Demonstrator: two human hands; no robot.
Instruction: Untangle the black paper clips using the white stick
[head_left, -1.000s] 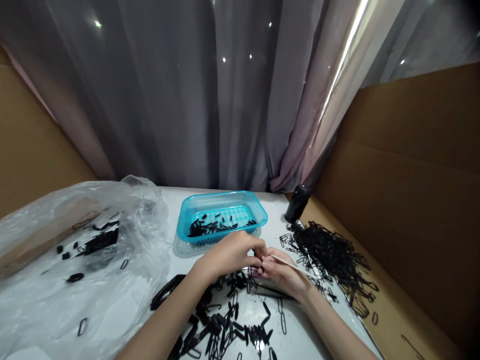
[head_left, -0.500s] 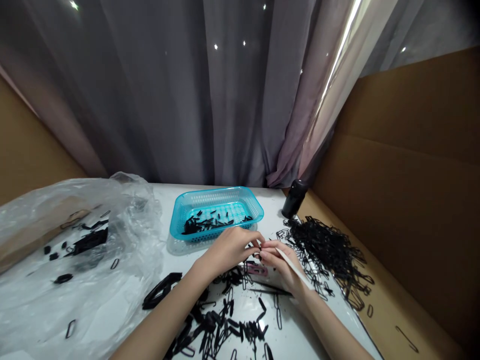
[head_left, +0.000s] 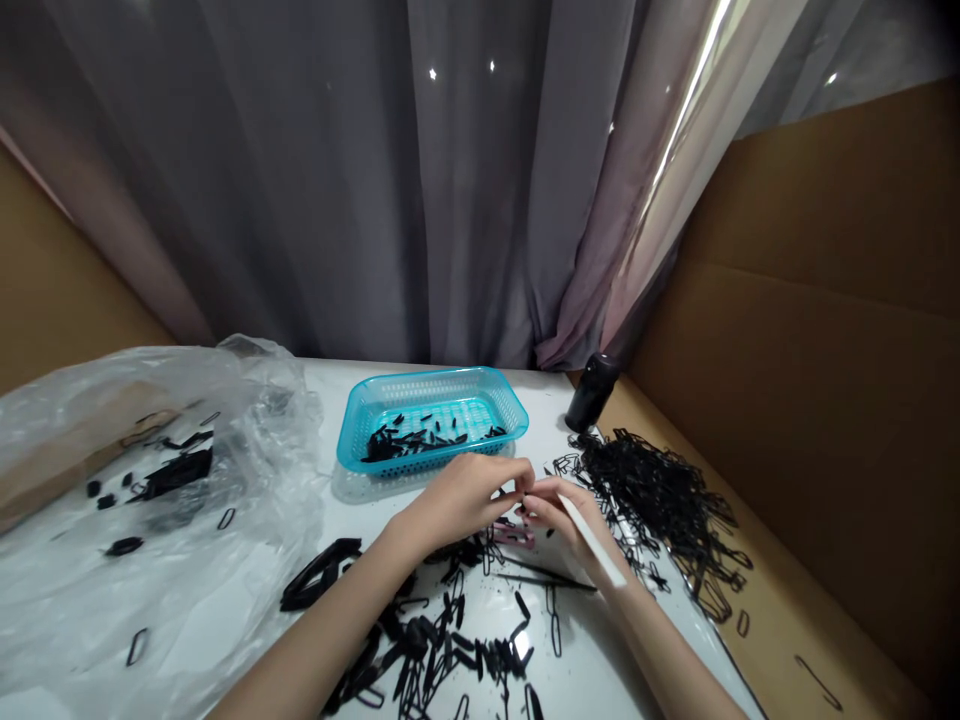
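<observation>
My left hand point(head_left: 472, 492) and my right hand point(head_left: 564, 512) meet over the table, just in front of the blue basket. Both are closed in a pinch, fingertips almost touching. Between them shows a small dark piece point(head_left: 522, 508), mostly covered by fingers, its kind unclear. A flat white strip point(head_left: 594, 543) lies slanted along my right hand toward the wrist. Beneath the hands are a pink clip-like object point(head_left: 513, 535) and a thin dark stick point(head_left: 546, 578). Short black pieces point(head_left: 431, 640) and thin black wire loops point(head_left: 555, 622) are strewn nearer to me.
The blue basket point(head_left: 433, 467) holds several black pieces. To the right is a heap of black wire loops point(head_left: 652, 490), with a dark bottle-like cylinder point(head_left: 592, 392) behind it. Clear plastic sheeting point(head_left: 247, 570) covers the left. Cardboard walls point(head_left: 825, 330) flank the table; a curtain hangs behind.
The white strip shows more broadly, as my right hand has turned slightly. Both hands stay together in nearly the same place. The whole view has shifted a little.
</observation>
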